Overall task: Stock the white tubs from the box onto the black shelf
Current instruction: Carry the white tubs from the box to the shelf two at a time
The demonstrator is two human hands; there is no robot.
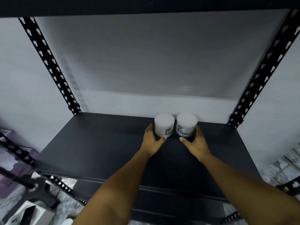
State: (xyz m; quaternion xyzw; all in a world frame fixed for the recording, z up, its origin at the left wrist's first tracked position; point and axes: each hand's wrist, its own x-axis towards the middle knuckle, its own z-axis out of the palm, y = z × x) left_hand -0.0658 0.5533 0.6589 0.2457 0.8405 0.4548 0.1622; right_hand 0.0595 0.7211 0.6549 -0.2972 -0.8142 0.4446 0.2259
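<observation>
Two bare forearms reach forward over the front edge of the black shelf [97,143]. The left hand [152,142] cups the left tub [164,125], fingers up its left side and thumb curled round the lower front. The right hand [194,142] holds the right tub [186,124] the same way, mirrored: fingers on its right side, thumb pointing in below the label. Both white tubs stand upright on the shelf board, just beside each other with a narrow gap, right at the back edge against the grey wall [146,62] (each shows a small green label facing the camera). Perforated black uprights [48,62] rise at the rear corners
</observation>
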